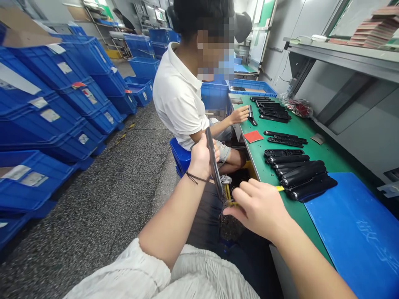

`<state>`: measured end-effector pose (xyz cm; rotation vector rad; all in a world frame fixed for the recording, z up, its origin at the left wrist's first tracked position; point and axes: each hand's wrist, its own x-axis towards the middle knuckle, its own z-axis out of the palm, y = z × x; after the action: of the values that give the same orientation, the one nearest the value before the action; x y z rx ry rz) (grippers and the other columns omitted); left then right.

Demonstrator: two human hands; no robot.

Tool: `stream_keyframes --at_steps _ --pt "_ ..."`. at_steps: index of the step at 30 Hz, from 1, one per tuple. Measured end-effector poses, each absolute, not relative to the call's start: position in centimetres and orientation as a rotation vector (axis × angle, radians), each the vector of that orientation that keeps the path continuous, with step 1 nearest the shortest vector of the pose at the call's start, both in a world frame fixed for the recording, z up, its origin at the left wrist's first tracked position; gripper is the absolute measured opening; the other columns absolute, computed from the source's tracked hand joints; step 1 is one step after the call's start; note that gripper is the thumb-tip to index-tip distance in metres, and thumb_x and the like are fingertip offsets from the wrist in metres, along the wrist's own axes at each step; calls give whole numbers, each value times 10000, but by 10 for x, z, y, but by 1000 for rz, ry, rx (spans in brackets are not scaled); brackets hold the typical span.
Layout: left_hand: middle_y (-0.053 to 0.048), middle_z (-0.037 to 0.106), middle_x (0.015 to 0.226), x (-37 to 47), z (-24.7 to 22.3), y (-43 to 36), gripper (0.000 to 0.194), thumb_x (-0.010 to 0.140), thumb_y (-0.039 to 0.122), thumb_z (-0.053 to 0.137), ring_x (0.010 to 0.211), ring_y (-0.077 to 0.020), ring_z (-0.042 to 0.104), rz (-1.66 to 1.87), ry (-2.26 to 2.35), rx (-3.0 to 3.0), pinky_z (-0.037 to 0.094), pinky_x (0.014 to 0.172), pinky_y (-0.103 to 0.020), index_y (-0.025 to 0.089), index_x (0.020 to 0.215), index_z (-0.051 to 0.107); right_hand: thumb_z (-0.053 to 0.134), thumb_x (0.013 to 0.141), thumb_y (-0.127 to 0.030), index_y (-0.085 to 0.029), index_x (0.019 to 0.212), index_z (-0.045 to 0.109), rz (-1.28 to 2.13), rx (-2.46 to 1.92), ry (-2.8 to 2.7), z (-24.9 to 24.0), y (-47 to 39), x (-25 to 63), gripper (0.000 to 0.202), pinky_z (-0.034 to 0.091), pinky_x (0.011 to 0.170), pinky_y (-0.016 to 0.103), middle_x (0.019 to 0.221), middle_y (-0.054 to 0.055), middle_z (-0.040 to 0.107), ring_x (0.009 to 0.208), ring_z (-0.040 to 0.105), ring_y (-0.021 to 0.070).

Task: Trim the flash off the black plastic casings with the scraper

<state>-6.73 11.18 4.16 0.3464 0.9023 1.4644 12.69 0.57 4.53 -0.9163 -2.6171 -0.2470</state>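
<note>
Blue crates [62, 95] stand in stacks along the left of a speckled floor [124, 187], and a green-topped table [299, 124] runs down the right side in the head view. Beside the table, a person in a white shirt [183, 99] sits on a blue stool [181, 155], one hand on a small black part at the table's edge.

The wearer's left hand [201, 155] is closed around a long, dark piece [214, 164], which lies against the palm and slants down past the fingers. Its lower end comes near the thumb of the right hand [260, 207], whose fingers are curled. A yellow strip [279, 188] shows just beyond the right hand's knuckles; whether the hand grips it, I cannot tell.

Black molded parts [299, 174] lie in rows on the table, the nearest partly over a blue sheet [358, 224]. A red square [253, 136] lies near the table's edge.
</note>
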Motion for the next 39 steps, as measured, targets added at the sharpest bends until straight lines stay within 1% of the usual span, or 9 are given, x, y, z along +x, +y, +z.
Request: stream_keyframes --at_steps 2,5,8,12,15,18,27,31,39 --pt "92 306 453 -69 37 113 515 1102 514 330 317 -73 259 1497 930 412 185 336 -203 210 700 438 593 1048 -325 -209 1078 650 -151 -1188 -2659 56 8 137 133 292 637 330 938 36 656 841 590 191" --pt "62 370 496 -67 30 107 525 1086 542 348 373 -94 341 1638 1041 733 277 397 -229 210 697 465 557 922 -35 -327 1450 537 -141 -1635 -2746 65 12 156 603 238 585 316 975 17 663 798 642 177" --pt "6 486 574 -63 23 89 536 1069 568 394 502 -133 466 1764 1211 1477 371 516 -266 208 681 480 691 846 -67 -338 1593 396 -118 -1881 -2749 72 14 171 848 215 572 309 979 23 683 784 672 204" --pt "-30 566 617 -66 21 66 491 1096 488 359 552 -161 516 1639 1000 2534 367 556 -301 198 750 550 602 1029 -382 -214 1049 700 -122 -1789 -2520 93 9 181 195 260 596 319 864 41 681 808 665 219" --pt "-45 607 643 -68 27 60 474 1106 464 329 558 -170 549 1543 736 2861 363 540 -308 173 869 618 583 995 -196 -248 1062 678 -10 -1585 -2505 106 2 189 128 308 625 296 885 5 677 798 643 179" --pt "-36 594 623 -67 37 60 479 1103 480 332 539 -177 545 1480 625 3025 358 523 -319 170 888 627 601 905 -57 -306 1339 576 139 -1455 -2515 111 -2 196 501 364 679 263 1085 4 684 853 641 158" --pt "-29 553 611 -60 60 60 440 1097 462 356 527 -191 520 1393 337 3231 341 475 -334 176 862 592 457 1090 -281 -219 999 640 160 -1166 -2474 122 -7 197 213 296 649 271 829 4 596 730 514 133" --pt "-25 530 609 -60 67 62 471 1099 476 348 515 -190 501 1170 122 3227 331 470 -350 183 826 596 656 986 -581 -203 847 560 335 -1010 -2551 118 -8 192 414 228 595 276 724 -44 523 628 409 100" --pt "-21 488 599 -61 75 65 518 1099 500 353 510 -189 472 1017 -74 3201 311 460 -365 192 771 608 659 991 -606 -190 721 425 495 -849 -2573 106 -4 180 549 169 564 273 655 -75 438 581 308 82"
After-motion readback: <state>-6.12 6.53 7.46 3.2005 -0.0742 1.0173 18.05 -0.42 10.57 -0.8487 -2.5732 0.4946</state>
